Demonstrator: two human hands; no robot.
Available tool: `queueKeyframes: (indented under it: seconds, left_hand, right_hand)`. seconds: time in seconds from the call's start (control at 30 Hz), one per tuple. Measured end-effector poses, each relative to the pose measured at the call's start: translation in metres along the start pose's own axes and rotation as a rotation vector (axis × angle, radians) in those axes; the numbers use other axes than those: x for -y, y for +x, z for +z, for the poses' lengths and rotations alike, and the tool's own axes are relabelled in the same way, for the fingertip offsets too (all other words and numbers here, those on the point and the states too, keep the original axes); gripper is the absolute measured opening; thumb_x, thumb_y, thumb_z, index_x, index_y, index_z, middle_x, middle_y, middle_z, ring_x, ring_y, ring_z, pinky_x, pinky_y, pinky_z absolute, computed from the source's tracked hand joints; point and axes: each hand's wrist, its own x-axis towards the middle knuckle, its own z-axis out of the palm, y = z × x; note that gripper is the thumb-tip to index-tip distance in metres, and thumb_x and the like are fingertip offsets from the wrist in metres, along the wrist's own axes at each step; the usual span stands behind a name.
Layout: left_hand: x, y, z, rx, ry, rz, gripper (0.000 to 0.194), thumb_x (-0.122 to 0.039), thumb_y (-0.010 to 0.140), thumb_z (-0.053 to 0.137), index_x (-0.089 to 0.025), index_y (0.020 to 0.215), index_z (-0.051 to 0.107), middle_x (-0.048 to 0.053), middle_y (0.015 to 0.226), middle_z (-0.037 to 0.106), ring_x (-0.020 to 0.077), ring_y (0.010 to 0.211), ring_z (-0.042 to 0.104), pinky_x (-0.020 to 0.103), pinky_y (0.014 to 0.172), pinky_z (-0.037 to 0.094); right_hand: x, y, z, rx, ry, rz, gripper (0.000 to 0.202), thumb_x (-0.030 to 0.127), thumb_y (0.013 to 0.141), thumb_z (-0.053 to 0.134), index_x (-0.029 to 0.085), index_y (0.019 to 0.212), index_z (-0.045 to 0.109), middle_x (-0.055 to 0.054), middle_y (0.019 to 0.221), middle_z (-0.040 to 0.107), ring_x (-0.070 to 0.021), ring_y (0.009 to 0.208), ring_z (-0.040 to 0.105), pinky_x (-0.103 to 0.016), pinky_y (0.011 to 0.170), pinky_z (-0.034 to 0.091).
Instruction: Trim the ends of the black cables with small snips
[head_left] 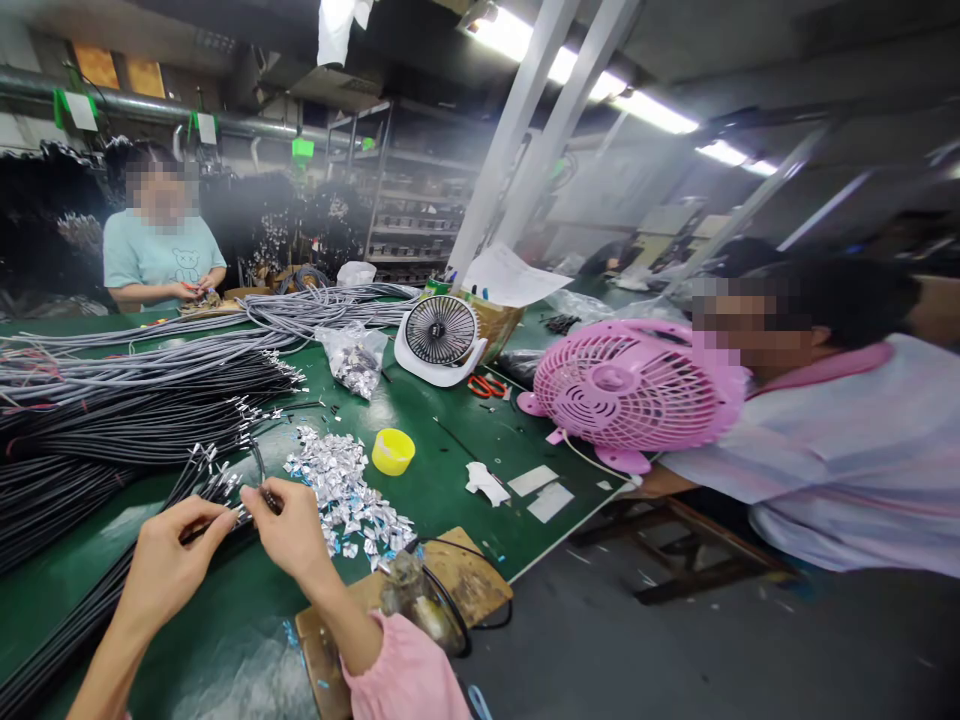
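My left hand (pixel 171 562) is closed in a pinch, thumb against forefinger, at the silver-tipped end of a black cable. My right hand (pixel 291 525) meets it fingertip to fingertip, pinching a black cable right beside that end; the exact contact is partly hidden by my fingers. Beneath both hands runs a bundle of black cables (pixel 82 635) with bare silver tips. Just right of my right hand lies a loose heap of small silver foil pieces (pixel 349 490), some with blue on them. A yellow tub (pixel 394 452) stands behind the heap.
Larger black cable bundles (pixel 127 420) and grey cables (pixel 315 308) cover the left and back. A white fan (pixel 441 340), orange scissors (pixel 487 386) and a pink fan (pixel 630 385) stand rightward. A greasy metal device (pixel 420 600) sits on a board under my right forearm. Two people sit nearby.
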Motion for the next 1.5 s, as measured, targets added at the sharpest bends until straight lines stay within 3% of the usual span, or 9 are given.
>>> queueKeyframes:
  seconds: [0.2, 0.37, 0.73, 0.87, 0.97, 1.07, 1.2, 1.33, 1.5]
  left_hand:
    - [0.002, -0.004, 0.005, -0.06, 0.086, 0.046, 0.029, -0.05, 0.073, 0.06, -0.027, 0.059, 0.07, 0.0, 0.058, 0.07, 0.0176, 0.052, 0.062, 0.026, 0.052, 0.047]
    - [-0.001, -0.006, 0.006, -0.108, 0.113, 0.059, 0.026, -0.046, 0.074, 0.059, -0.027, 0.058, 0.068, -0.002, 0.056, 0.068, 0.0167, 0.049, 0.06, 0.026, 0.049, 0.044]
    - [-0.002, -0.005, 0.004, -0.147, 0.088, 0.074, 0.025, -0.045, 0.074, 0.061, -0.027, 0.06, 0.069, -0.002, 0.056, 0.07, 0.017, 0.047, 0.06, 0.026, 0.049, 0.046]
    - [-0.002, -0.004, 0.004, -0.14, 0.072, 0.078, 0.026, -0.046, 0.075, 0.06, -0.027, 0.06, 0.07, -0.001, 0.057, 0.071, 0.0174, 0.049, 0.062, 0.026, 0.051, 0.048]
    - [-0.002, -0.004, 0.005, -0.134, 0.063, 0.073, 0.027, -0.047, 0.074, 0.06, -0.027, 0.059, 0.07, -0.001, 0.056, 0.071, 0.0181, 0.05, 0.063, 0.026, 0.051, 0.05]
    - [-0.002, -0.004, 0.006, -0.137, 0.061, 0.056, 0.025, -0.046, 0.073, 0.062, -0.027, 0.06, 0.071, 0.0, 0.058, 0.073, 0.0187, 0.051, 0.065, 0.026, 0.053, 0.052]
    - [-0.003, -0.005, 0.006, -0.135, 0.064, 0.037, 0.023, -0.044, 0.073, 0.063, -0.027, 0.061, 0.072, 0.0, 0.059, 0.074, 0.0191, 0.051, 0.066, 0.026, 0.051, 0.051]
    - [-0.005, -0.005, 0.004, -0.127, 0.062, 0.038, 0.022, -0.043, 0.073, 0.062, -0.027, 0.061, 0.072, -0.001, 0.059, 0.073, 0.0189, 0.051, 0.066, 0.026, 0.05, 0.05]
    - [-0.003, -0.003, 0.004, -0.124, 0.063, 0.055, 0.022, -0.043, 0.071, 0.06, -0.027, 0.06, 0.072, 0.0, 0.057, 0.072, 0.0189, 0.051, 0.066, 0.026, 0.051, 0.051]
  right_hand:
    - [0.0, -0.003, 0.001, -0.035, -0.123, -0.065, 0.035, 0.029, 0.077, 0.066, 0.022, 0.051, 0.043, 0.004, 0.052, 0.048, -0.0129, 0.055, 0.042, -0.025, 0.052, 0.028]
    - [0.006, -0.002, 0.001, -0.037, 0.003, 0.025, 0.025, 0.026, 0.072, 0.063, 0.021, 0.051, 0.051, 0.004, 0.05, 0.047, -0.0128, 0.054, 0.042, -0.025, 0.053, 0.03]
    - [-0.004, 0.002, 0.003, -0.002, 0.124, 0.06, 0.011, 0.013, 0.065, 0.059, 0.018, 0.056, 0.064, 0.006, 0.048, 0.052, -0.0118, 0.051, 0.048, -0.023, 0.051, 0.037]
    - [-0.002, 0.001, 0.002, -0.02, 0.165, 0.035, 0.018, 0.014, 0.07, 0.059, 0.017, 0.073, 0.076, -0.001, 0.068, 0.073, -0.0186, 0.07, 0.067, -0.026, 0.067, 0.052]
    - [0.001, 0.001, 0.001, -0.018, 0.191, 0.012, 0.022, 0.015, 0.072, 0.061, 0.017, 0.083, 0.081, -0.005, 0.086, 0.08, -0.0231, 0.087, 0.073, -0.03, 0.082, 0.056]
    - [0.0, -0.002, 0.0, -0.036, 0.123, -0.053, 0.022, 0.014, 0.075, 0.061, 0.017, 0.083, 0.081, -0.005, 0.083, 0.08, -0.0222, 0.079, 0.072, -0.029, 0.076, 0.056]
    - [-0.008, -0.006, 0.001, -0.082, -0.062, -0.255, 0.022, 0.015, 0.08, 0.059, 0.019, 0.071, 0.079, -0.002, 0.067, 0.072, -0.0179, 0.062, 0.062, -0.026, 0.06, 0.049]
    - [-0.015, -0.007, 0.001, -0.065, -0.055, -0.422, 0.025, 0.009, 0.076, 0.056, 0.022, 0.073, 0.077, -0.002, 0.074, 0.075, -0.0185, 0.07, 0.066, -0.025, 0.065, 0.051]
    - [-0.019, -0.006, 0.001, -0.061, -0.075, -0.471, 0.028, 0.007, 0.075, 0.056, 0.022, 0.081, 0.079, -0.005, 0.08, 0.077, -0.0198, 0.075, 0.071, -0.026, 0.07, 0.054]
